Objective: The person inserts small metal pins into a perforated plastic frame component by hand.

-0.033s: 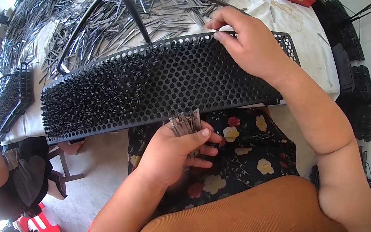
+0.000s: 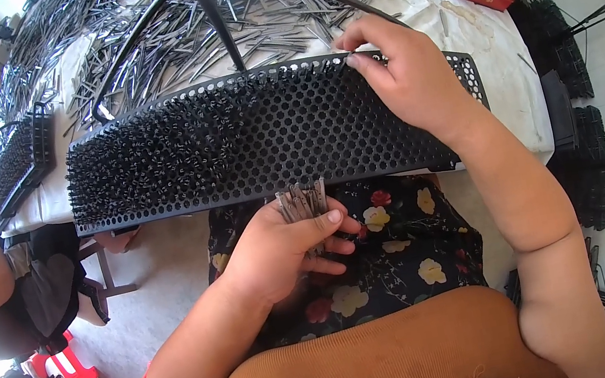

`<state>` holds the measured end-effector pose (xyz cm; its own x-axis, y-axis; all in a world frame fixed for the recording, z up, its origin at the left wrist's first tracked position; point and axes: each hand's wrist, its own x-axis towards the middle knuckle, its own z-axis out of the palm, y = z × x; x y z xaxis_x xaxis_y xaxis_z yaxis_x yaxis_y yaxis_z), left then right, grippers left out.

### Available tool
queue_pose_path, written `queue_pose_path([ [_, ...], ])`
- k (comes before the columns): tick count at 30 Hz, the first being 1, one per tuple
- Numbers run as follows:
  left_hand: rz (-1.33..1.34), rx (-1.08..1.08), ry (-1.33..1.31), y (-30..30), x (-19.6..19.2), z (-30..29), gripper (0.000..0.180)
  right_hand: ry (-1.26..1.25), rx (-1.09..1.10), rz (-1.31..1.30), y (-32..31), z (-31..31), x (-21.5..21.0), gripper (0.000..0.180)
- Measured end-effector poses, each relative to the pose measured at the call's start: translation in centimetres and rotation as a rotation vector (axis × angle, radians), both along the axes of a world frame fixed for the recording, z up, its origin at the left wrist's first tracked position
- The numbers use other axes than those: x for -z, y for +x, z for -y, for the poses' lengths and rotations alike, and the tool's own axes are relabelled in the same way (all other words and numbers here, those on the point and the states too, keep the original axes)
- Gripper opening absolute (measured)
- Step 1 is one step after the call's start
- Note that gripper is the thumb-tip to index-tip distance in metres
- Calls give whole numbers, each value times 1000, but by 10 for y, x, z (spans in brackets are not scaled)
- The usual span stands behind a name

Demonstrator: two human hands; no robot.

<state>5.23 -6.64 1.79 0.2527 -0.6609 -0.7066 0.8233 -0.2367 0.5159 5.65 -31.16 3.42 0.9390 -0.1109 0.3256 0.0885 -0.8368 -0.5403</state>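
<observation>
1. A black perforated tray (image 2: 310,139) is seen lying across the near edge of the table (image 2: 489,51), its long axis running left to right in front of the person; its left half is filled with upright pins, its right half shows open holes.
2. The right hand (image 2: 412,76) is held at the tray's far edge, right of centre, fingertips (image 2: 356,58) pinched together; a thin pin seems to be held there, though it is too small to be told for certain.
3. A bundle of pins (image 2: 305,201) is gripped in the left hand (image 2: 285,249), fingers closed round it, just below the tray's near edge and over the lap.
4. The unfilled holes lie directly under and beside the right hand, which is the nearer one; the left hand is kept apart from the tray.
5. The right forearm is reached forward from the lower right, wrist bent down; the left forearm is angled up from the lower left.
6. Loose pins (image 2: 248,20) are scattered over the table beyond.
</observation>
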Motion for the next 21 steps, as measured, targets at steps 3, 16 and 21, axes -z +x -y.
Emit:
queue_pose_path([
  [3, -2, -7, 5, -1, -1, 0, 17, -188, -120, 215, -3, 4, 8, 10],
  [16, 0, -3, -61, -9, -9, -2, 18, 750, -175, -466, -59, -52, -21, 21],
  [21, 17, 38, -71, -10, -14, 6, 22, 1098, -147, -580, -64, -44, -8, 13],
])
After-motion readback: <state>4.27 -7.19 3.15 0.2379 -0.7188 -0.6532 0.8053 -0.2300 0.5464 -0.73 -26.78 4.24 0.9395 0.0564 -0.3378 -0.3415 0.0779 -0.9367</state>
